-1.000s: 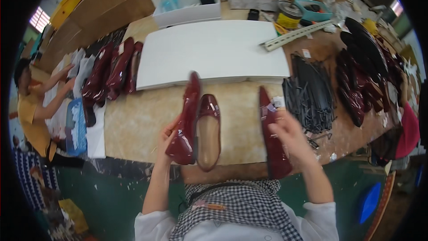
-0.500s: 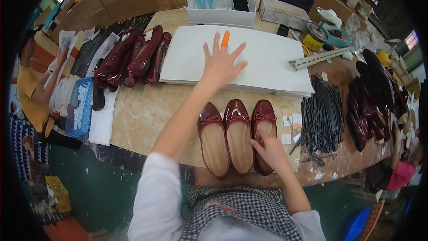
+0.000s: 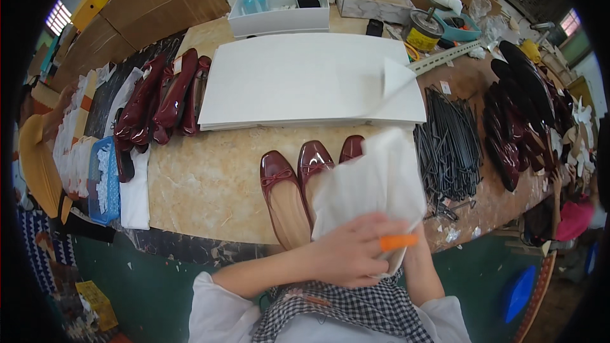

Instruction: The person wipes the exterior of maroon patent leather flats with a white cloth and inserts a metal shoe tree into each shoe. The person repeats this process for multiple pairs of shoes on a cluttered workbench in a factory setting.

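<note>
Held a loose white sheet (image 3: 375,184) in the curled left hand (image 3: 356,251); could not tell the right hand's grip, hidden behind. Partly screened three dark red shoes (image 3: 314,156), side by side on the tabletop (image 3: 203,190) before the white stack (image 3: 298,79). Risked creasing the sheet by squeezing, or nudging shoes askew by sweeping low.

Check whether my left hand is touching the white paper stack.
Apart: the head view shows shoes and tabletop between the left hand and the white stack.
</note>
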Demonstrator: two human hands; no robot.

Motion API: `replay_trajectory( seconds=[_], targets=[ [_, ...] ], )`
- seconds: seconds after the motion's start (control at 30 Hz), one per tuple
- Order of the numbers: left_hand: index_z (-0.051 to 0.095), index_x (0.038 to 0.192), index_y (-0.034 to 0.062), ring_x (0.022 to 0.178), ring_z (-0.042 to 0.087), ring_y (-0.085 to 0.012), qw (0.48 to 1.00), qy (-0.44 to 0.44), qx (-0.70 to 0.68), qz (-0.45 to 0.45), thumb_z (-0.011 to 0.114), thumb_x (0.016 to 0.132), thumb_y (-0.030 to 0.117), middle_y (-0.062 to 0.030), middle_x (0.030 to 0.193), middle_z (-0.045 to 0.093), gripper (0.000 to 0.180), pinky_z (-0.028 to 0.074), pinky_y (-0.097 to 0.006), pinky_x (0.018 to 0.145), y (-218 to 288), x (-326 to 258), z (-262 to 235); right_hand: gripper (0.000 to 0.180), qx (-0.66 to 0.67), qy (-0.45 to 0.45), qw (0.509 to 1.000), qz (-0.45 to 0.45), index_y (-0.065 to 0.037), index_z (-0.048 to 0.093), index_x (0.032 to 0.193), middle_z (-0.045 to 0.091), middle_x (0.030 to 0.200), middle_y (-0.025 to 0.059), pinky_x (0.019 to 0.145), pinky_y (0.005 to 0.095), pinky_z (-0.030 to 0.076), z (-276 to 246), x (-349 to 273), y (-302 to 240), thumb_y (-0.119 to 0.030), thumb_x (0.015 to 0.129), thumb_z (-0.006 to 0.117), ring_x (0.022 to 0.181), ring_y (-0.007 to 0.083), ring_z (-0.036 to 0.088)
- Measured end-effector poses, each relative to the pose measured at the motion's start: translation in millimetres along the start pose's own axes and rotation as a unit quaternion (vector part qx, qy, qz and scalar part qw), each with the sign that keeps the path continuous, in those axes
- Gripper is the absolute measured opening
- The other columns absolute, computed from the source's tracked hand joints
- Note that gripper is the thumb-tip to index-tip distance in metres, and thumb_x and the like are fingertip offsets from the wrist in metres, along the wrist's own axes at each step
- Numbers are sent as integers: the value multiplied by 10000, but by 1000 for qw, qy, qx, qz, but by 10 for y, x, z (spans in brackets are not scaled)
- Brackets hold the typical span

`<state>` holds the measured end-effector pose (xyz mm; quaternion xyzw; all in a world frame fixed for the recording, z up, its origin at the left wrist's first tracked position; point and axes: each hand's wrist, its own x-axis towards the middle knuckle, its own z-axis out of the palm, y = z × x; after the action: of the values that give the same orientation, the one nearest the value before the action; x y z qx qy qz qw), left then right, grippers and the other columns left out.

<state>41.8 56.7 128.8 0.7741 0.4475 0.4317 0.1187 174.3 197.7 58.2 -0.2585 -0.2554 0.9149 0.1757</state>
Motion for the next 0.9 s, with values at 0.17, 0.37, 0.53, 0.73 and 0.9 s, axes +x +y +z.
replay_trajectory(
  seconds=[0.17, 0.37, 0.53, 0.73, 0.9],
  targets=[
    [661, 988, 79, 1270, 473, -314, 954, 197, -26, -222, 727, 745, 171, -134, 1189, 614, 268, 349, -436, 1060, -250, -326, 129, 668, -241, -203, 949, -21, -17, 319, 1443, 401, 1453, 140, 1077, 385, 388, -40, -59, 196, -107, 867, 645, 1299, 264, 458],
    [356, 1431, 25, 1069, 611, -229, 871, 306, -65, -378, 517, 938, 101, -138, 1171, 624, 524, 437, -339, 960, -430, -256, 392, 752, -693, -133, 635, -315, -21, 374, 1425, 404, 1446, 200, 1050, 402, 400, 649, -254, 104, 36, 727, 650, 1311, 316, 452],
    [610, 1151, 16, 865, 632, -235, 904, -9, -83, -420, 521, 913, 240, -111, 933, 664, 338, 468, -352, 820, -344, -187, 510, 432, -591, 46, 787, -174, -36, 620, 1119, 568, 1189, 145, 848, 346, 493, -192, 212, -244, 18, 692, 652, 1061, 304, 588],
    [680, 701, 30, 722, 619, -251, 946, -145, 116, -265, 582, 813, 280, -114, 676, 634, 291, 419, -359, 788, -270, -243, 847, 345, -883, -2, 368, -291, -17, 647, 1043, 551, 995, 133, 803, 348, 485, 12, 636, 239, -116, 716, 695, 931, 294, 582],
    [673, 661, 22, 688, 598, -250, 939, -146, 99, -297, 589, 819, 301, -116, 677, 634, 332, 394, -361, 759, -272, -268, 826, 534, -729, -116, 630, -241, 13, 563, 1226, 554, 981, 165, 770, 420, 484, 83, 576, -50, -202, 761, 716, 896, 355, 582]
  ],
)
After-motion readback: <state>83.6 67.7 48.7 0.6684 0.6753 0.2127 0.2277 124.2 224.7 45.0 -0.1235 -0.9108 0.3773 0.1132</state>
